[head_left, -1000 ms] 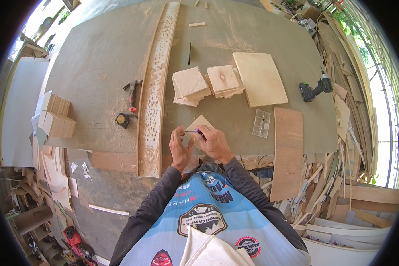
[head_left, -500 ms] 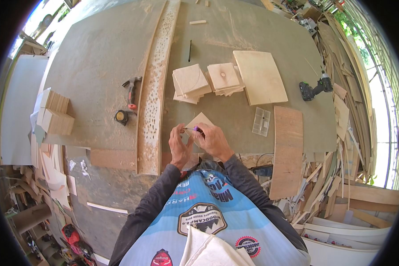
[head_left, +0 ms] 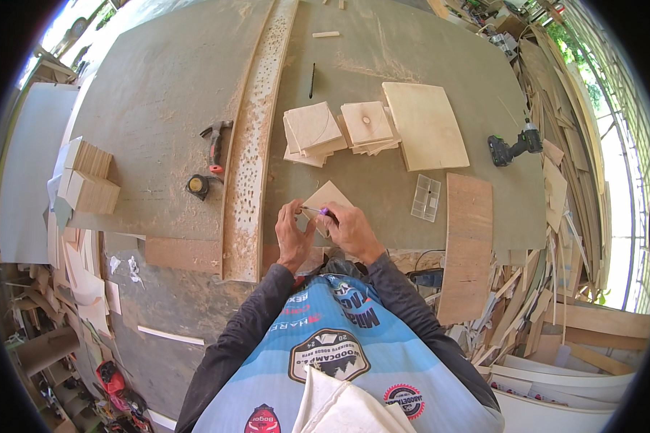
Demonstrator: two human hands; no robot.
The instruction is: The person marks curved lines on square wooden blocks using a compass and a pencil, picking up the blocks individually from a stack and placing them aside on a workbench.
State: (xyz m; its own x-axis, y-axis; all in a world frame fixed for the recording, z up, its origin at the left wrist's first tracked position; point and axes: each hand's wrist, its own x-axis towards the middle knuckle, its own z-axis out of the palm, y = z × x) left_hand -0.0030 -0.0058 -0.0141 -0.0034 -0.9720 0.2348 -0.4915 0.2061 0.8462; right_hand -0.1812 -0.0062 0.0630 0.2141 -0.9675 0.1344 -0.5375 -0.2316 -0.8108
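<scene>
A small square plywood piece [head_left: 328,198] lies tilted on the grey workbench [head_left: 159,94] just in front of me. My left hand [head_left: 293,235] presses on its near left corner. My right hand [head_left: 350,229] holds a thin pen with a purple grip [head_left: 318,210], its tip pointing left over the piece near my left fingers. Both forearms are in dark sleeves and come up from the lower edge.
Two stacks of plywood squares [head_left: 312,133] [head_left: 369,125] and a larger board [head_left: 426,124] lie beyond. A perforated plank [head_left: 256,137], a hammer [head_left: 214,143], a tape measure [head_left: 197,186], a clear plastic box [head_left: 425,198], a long board [head_left: 466,245] and a cordless drill [head_left: 511,146] surround them. Wood blocks [head_left: 87,177] sit left.
Hardly anything has shifted; both hands stay on the small plywood piece with the pen held over it.
</scene>
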